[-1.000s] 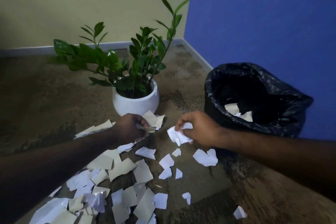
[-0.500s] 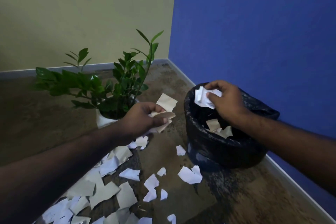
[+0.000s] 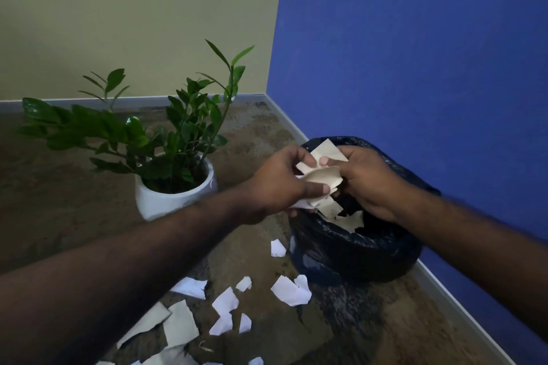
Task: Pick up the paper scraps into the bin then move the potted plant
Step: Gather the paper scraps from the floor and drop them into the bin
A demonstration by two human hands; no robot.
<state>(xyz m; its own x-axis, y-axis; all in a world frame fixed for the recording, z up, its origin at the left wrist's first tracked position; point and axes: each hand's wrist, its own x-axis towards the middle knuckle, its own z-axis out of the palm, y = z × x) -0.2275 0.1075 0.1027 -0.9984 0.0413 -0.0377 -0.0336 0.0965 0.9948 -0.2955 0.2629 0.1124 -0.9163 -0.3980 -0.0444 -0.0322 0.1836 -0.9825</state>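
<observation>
A black-lined bin stands against the blue wall, the potted plant to its left. Over its mouth, the left hand and right hand both pinch one bunch of paper scraps; loose scraps litter the floor nearby

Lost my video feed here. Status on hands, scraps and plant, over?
Left hand and right hand both grip a scrap bundle over the bin. More scraps on floor. Potted plant unmoved, nothing blocking.
</observation>
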